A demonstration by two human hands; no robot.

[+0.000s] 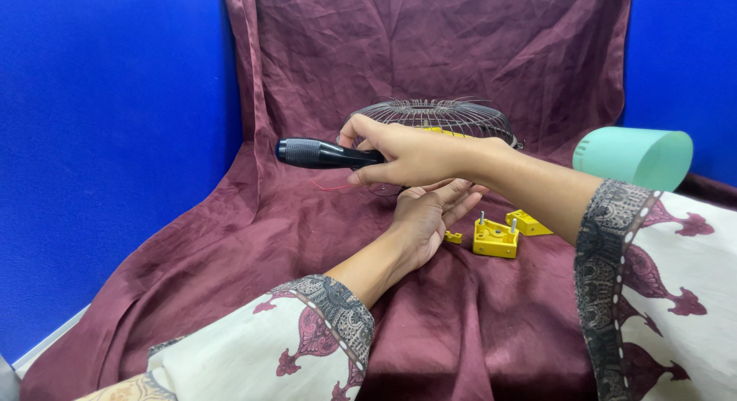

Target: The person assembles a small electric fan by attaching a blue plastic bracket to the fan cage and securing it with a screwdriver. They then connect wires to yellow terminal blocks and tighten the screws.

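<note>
One black knurled-handled screwdriver (pixel 318 153)

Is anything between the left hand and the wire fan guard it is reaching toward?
Yes. The right hand, gripping a black screwdriver handle, crosses above and in front of the left hand, hiding where its fingers meet the wire fan guard. The yellow plastic parts lie on the maroon cloth to the side, clear of that path.
</note>
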